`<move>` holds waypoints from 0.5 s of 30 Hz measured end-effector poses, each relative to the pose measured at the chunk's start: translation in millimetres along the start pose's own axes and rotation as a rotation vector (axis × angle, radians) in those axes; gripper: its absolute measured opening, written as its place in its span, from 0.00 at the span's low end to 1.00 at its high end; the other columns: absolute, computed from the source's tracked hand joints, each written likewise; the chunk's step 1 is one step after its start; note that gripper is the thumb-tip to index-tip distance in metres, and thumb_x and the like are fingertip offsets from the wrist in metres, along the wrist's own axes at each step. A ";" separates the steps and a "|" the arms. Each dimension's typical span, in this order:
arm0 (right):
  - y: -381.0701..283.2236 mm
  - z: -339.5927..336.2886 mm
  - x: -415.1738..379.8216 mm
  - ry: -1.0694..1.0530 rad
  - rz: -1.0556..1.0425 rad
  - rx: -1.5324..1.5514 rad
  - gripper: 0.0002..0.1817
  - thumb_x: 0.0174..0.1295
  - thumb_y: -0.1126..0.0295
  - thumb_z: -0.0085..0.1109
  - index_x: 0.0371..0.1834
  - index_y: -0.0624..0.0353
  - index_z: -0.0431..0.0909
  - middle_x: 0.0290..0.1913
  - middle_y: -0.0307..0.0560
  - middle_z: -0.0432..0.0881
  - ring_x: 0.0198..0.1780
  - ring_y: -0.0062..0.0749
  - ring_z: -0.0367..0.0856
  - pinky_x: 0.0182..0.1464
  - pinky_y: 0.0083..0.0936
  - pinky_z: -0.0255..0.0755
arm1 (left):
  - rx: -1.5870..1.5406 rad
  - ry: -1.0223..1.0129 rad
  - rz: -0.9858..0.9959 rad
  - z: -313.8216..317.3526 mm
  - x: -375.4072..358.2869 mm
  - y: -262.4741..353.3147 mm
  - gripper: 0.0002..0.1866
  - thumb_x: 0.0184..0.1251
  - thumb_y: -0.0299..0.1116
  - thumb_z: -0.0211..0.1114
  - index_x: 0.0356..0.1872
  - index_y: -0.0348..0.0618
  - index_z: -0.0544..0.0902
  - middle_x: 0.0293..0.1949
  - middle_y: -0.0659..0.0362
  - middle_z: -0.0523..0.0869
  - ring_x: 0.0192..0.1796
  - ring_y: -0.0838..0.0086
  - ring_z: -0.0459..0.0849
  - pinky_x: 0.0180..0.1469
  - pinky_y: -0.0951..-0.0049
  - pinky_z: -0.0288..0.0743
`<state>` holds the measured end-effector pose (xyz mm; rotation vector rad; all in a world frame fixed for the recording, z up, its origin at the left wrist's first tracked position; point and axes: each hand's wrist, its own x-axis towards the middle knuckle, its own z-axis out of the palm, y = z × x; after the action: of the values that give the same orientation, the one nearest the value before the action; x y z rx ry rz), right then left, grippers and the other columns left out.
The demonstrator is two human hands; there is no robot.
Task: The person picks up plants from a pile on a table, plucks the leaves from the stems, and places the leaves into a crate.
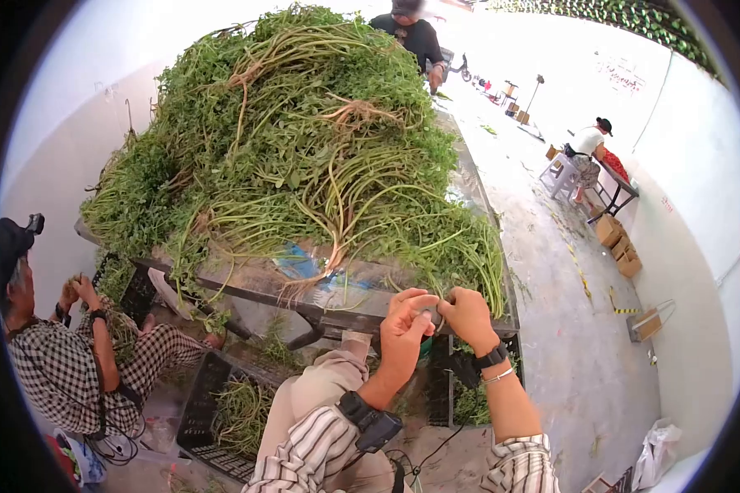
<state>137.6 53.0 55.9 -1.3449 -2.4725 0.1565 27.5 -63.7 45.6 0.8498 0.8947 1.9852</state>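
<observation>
Pinching stems [436,315] at table edge [321,306]

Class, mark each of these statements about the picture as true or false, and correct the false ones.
1. A big heap of green plants lies on the table. True.
2. The person's left hand and right hand are far apart. False: they meet close together at the table's near edge.
3. The person wears a black wristband on the right wrist. True.
4. The black crate below the table holds red fruit. False: it holds green stems.
5. A co-worker in a checked shirt sits on the left. True.
6. The heap is all bare roots with no leaves. False: it is leafy, with long pale stems.
</observation>
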 end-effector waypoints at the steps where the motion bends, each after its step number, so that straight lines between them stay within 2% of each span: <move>1: 1.4 -5.3 1.0 -0.003 0.064 0.236 0.15 0.51 0.62 0.61 0.23 0.66 0.77 0.24 0.57 0.79 0.28 0.47 0.80 0.32 0.37 0.73 | -0.016 0.009 0.007 1.2 3.1 1.2 0.12 0.64 0.20 0.55 0.45 0.39 0.82 0.56 0.60 0.71 0.33 0.82 0.78 0.37 0.79 0.75; 2: 3.8 -9.0 1.6 -0.008 0.129 0.471 0.14 0.51 0.64 0.59 0.23 0.67 0.76 0.22 0.56 0.78 0.26 0.43 0.80 0.32 0.34 0.73 | -0.024 0.007 0.005 2.3 5.6 1.9 0.12 0.64 0.20 0.55 0.45 0.39 0.82 0.56 0.60 0.71 0.33 0.82 0.78 0.37 0.79 0.75; 3: 11.2 -7.0 5.7 0.019 0.137 0.616 0.12 0.53 0.67 0.57 0.23 0.67 0.75 0.19 0.49 0.77 0.23 0.30 0.77 0.28 0.28 0.69 | -0.030 -0.007 0.007 3.4 8.0 3.0 0.13 0.63 0.19 0.54 0.45 0.39 0.82 0.55 0.60 0.71 0.32 0.82 0.77 0.36 0.79 0.74; 4: 7.8 -15.7 8.5 0.016 0.142 0.609 0.12 0.53 0.67 0.57 0.23 0.67 0.75 0.19 0.49 0.77 0.23 0.30 0.77 0.28 0.28 0.69 | -0.035 -0.020 0.006 4.2 11.0 4.1 0.13 0.63 0.19 0.54 0.46 0.39 0.82 0.55 0.60 0.71 0.32 0.82 0.77 0.35 0.79 0.74; 6: -2.4 -38.7 14.8 0.048 0.228 0.851 0.11 0.58 0.68 0.57 0.27 0.66 0.74 0.20 0.41 0.77 0.21 0.20 0.72 0.25 0.22 0.65 | -0.023 -0.011 0.017 9.3 18.9 0.7 0.13 0.64 0.19 0.54 0.46 0.40 0.82 0.53 0.61 0.71 0.31 0.83 0.76 0.34 0.80 0.73; 7: -7.3 -46.8 17.9 0.043 0.231 0.846 0.11 0.58 0.68 0.57 0.27 0.66 0.74 0.20 0.41 0.77 0.21 0.20 0.72 0.25 0.22 0.65 | -0.005 -0.004 0.037 12.4 23.1 -1.8 0.13 0.64 0.19 0.54 0.47 0.40 0.81 0.52 0.62 0.71 0.30 0.85 0.75 0.33 0.81 0.73; 9: -15.4 -60.6 25.2 0.160 0.183 0.922 0.09 0.63 0.68 0.56 0.32 0.64 0.73 0.21 0.35 0.75 0.20 0.14 0.67 0.22 0.17 0.60 | 0.000 0.015 0.019 20.2 32.3 -5.9 0.14 0.64 0.20 0.54 0.48 0.40 0.81 0.52 0.62 0.71 0.30 0.85 0.75 0.32 0.82 0.72; 10: -17.0 -65.2 27.5 0.155 0.180 0.915 0.09 0.63 0.68 0.56 0.32 0.64 0.73 0.21 0.35 0.75 0.20 0.14 0.67 0.22 0.17 0.60 | 0.008 0.027 0.005 21.9 36.0 -8.4 0.14 0.64 0.20 0.54 0.48 0.41 0.81 0.51 0.63 0.72 0.29 0.85 0.75 0.32 0.82 0.72; 12: -16.9 -70.5 30.3 0.287 0.099 0.919 0.08 0.65 0.68 0.55 0.34 0.63 0.71 0.22 0.35 0.73 0.19 0.12 0.65 0.21 0.15 0.58 | -0.024 0.040 -0.018 18.2 40.4 -16.3 0.14 0.65 0.20 0.53 0.49 0.41 0.81 0.50 0.63 0.73 0.30 0.85 0.75 0.32 0.82 0.72; 14: -15.0 -66.1 28.2 0.245 0.126 0.954 0.08 0.66 0.68 0.54 0.35 0.62 0.71 0.22 0.36 0.74 0.18 0.12 0.64 0.19 0.14 0.56 | -0.051 0.049 -0.054 13.7 39.3 -22.6 0.14 0.65 0.21 0.53 0.50 0.41 0.80 0.49 0.63 0.75 0.30 0.85 0.76 0.32 0.82 0.73; 15: -14.0 -59.0 25.0 0.112 0.192 1.131 0.08 0.67 0.68 0.53 0.35 0.61 0.71 0.22 0.37 0.74 0.16 0.13 0.63 0.17 0.13 0.55 | -0.084 0.058 -0.101 11.6 39.6 -21.2 0.14 0.67 0.23 0.53 0.51 0.40 0.79 0.47 0.63 0.76 0.30 0.85 0.76 0.32 0.82 0.73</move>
<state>133.3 62.8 120.5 -0.9750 -1.6118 1.2453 26.2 -17.4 44.3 0.6891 0.8644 1.9535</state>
